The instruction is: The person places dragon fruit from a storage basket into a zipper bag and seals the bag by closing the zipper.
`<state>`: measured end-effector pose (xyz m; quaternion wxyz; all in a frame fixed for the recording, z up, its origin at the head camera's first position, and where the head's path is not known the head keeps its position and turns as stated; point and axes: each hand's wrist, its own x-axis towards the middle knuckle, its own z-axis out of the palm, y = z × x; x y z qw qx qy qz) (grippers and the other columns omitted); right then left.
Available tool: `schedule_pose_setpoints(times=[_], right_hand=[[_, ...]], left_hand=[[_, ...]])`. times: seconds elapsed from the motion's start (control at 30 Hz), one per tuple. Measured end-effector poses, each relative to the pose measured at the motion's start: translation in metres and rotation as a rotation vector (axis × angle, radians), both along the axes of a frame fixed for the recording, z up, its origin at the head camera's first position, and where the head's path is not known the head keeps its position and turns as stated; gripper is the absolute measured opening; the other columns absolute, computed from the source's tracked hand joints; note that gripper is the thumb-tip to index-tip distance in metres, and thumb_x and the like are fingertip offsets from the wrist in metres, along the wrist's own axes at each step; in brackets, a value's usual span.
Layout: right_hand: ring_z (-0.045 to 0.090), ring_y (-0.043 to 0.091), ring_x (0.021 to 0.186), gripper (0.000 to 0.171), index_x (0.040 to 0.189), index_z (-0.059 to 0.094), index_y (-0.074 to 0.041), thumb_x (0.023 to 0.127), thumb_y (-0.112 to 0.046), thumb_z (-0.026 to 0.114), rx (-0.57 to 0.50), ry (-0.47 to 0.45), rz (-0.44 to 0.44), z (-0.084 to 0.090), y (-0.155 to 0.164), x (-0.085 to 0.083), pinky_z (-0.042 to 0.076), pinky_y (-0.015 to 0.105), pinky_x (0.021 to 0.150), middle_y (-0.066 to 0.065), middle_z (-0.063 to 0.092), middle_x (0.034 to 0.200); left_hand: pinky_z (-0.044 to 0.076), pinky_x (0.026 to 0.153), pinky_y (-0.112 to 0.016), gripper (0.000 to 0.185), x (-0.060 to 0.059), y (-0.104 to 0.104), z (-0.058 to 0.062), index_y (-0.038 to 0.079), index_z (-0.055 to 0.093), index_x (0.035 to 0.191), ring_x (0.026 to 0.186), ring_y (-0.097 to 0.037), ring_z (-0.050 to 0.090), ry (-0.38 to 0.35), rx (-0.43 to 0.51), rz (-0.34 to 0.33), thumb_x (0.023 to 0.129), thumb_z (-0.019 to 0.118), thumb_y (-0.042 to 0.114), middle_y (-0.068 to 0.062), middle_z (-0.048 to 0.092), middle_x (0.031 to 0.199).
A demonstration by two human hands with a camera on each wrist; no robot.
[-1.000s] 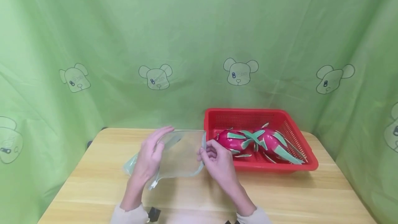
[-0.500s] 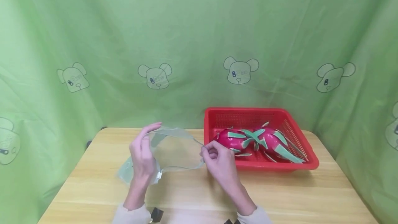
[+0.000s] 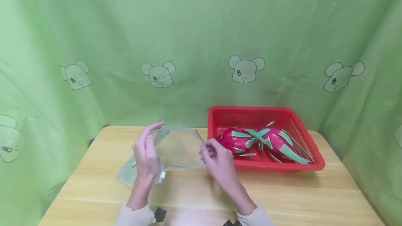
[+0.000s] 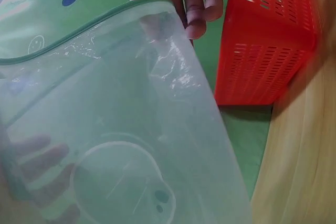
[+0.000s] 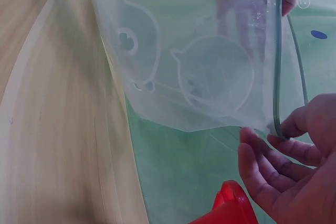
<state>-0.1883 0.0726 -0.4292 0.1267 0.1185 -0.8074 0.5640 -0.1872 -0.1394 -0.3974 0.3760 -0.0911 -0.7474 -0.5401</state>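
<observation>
Head view high, facing forward-down over the table point(image 3: 282, 198), both wrist views close, sharing the clear bag point(image 3: 176, 147)

This is looking like a staged recording booth rather than a lived-in home or a shop. A green curtain point(image 3: 194, 34) printed with cartoon bear heads is hanging all the way across the back and wrapping round both sides, closing off whatever room lies behind it. In front of it a small wooden table point(image 3: 282, 198) is standing, and it is carrying only a few props: a red plastic basket point(image 3: 314, 165) holding two pink dragon fruits point(image 3: 260, 140), and a clear zip bag point(image 3: 179, 149). Even, flat light is falling over everything.
</observation>
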Motion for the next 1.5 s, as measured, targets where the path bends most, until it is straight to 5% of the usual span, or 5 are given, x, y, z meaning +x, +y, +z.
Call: schedule_pose_setpoints(times=[0.37,0.67,1.07,1.27,1.5], right_hand=[[0.07,0.01,0.084,0.014,0.107,0.072,-0.014,0.094,-0.015,0.076,0.069,0.029,-0.009,0.01,0.012,-0.002,0.061,0.027,0.079,-0.005,0.073,0.094],[0.069,0.015,0.098,0.021,0.114,0.071,-0.015,0.093,-0.017,0.077,0.174,0.049,-0.04,0.025,0.048,-0.011,0.061,0.036,0.085,-0.004,0.072,0.107],[0.064,0.026,0.11,0.033,0.126,0.063,-0.014,0.094,-0.013,0.072,0.319,-0.024,0.031,0.046,0.094,-0.032,0.061,0.044,0.087,0.005,0.067,0.12],[0.06,0.037,0.121,0.043,0.132,0.058,-0.008,0.091,-0.005,0.072,0.382,-0.046,0.157,0.055,0.11,-0.053,0.055,0.054,0.097,0.012,0.062,0.13],[0.056,0.038,0.125,0.056,0.14,0.055,-0.007,0.087,-0.004,0.074,0.577,-0.141,0.258,0.069,0.122,-0.072,0.055,0.055,0.096,0.016,0.059,0.137]], left_hand=[[0.023,0.033,-0.028,0.046,-0.01,-0.014,-0.009,0.008,0.071,0.12,0.039,-0.01,0.024,-0.052,0.03,0.072,0.102,0.029,0.011,-0.013,0.073,0.111],[0.045,0.095,-0.047,0.044,-0.012,-0.02,-0.007,0.006,0.068,0.122,0.061,-0.02,0.04,-0.064,0.122,0.034,0.106,0.029,0.017,-0.01,0.072,0.117],[0.04,0.099,-0.048,0.046,-0.017,-0.02,-0.01,0.007,0.06,0.134,0.127,-0.026,0.055,-0.084,0.128,-0.014,0.104,0.027,0.015,-0.003,0.065,0.133],[0.041,0.098,-0.05,0.046,-0.018,-0.021,-0.009,0.004,0.061,0.131,0.124,-0.027,0.056,-0.102,0.131,-0.015,0.103,0.026,0.015,-0.006,0.065,0.132],[0.045,0.074,-0.041,0.047,-0.015,-0.02,-0.006,0.01,0.064,0.132,0.065,-0.018,0.05,-0.127,0.069,0.035,0.103,0.026,0.014,-0.007,0.068,0.13]])
